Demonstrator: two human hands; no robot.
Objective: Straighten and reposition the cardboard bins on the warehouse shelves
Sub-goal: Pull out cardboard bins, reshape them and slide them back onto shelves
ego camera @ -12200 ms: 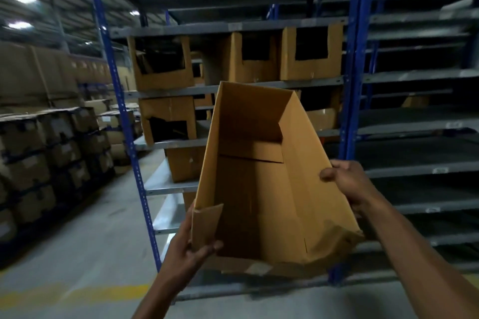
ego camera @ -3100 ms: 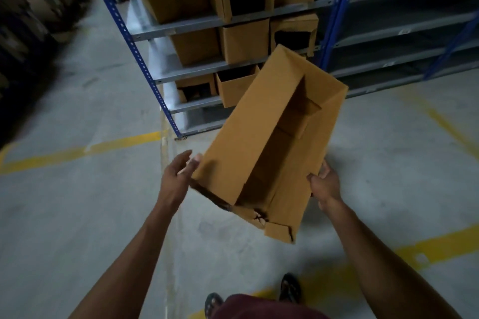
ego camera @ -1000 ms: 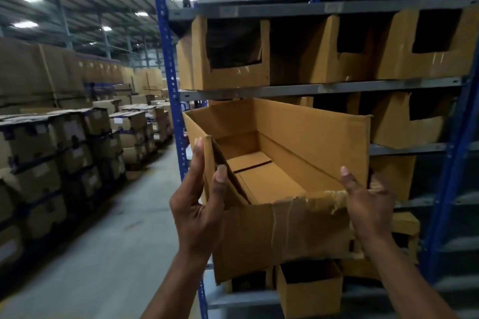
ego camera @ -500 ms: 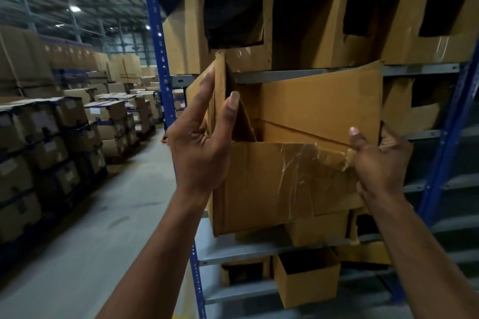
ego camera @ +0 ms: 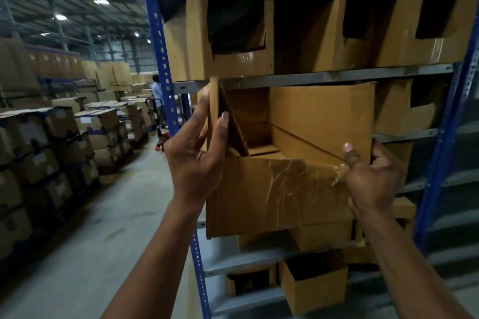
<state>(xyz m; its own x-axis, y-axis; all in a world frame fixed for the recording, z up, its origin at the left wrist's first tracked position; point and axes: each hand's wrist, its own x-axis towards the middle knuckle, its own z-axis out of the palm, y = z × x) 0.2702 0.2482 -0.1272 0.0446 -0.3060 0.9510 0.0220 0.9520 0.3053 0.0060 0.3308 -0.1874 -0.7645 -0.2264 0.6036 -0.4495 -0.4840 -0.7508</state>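
Not much to report on my end, honestly. Both my arms come up from the bottom of the frame, bare the whole way, no sleeves showing anywhere. My left hand point(ego camera: 193, 163) sits about mid-frame and my right hand point(ego camera: 370, 181) is over at center right. No gloves, no watch, no rings or bands that I can make out. Nails are short and plain, thumbnails catching some light.

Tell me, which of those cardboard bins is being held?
The taped-front bin, gripped by the left hand and right hand; the others sit untouched on shelves.
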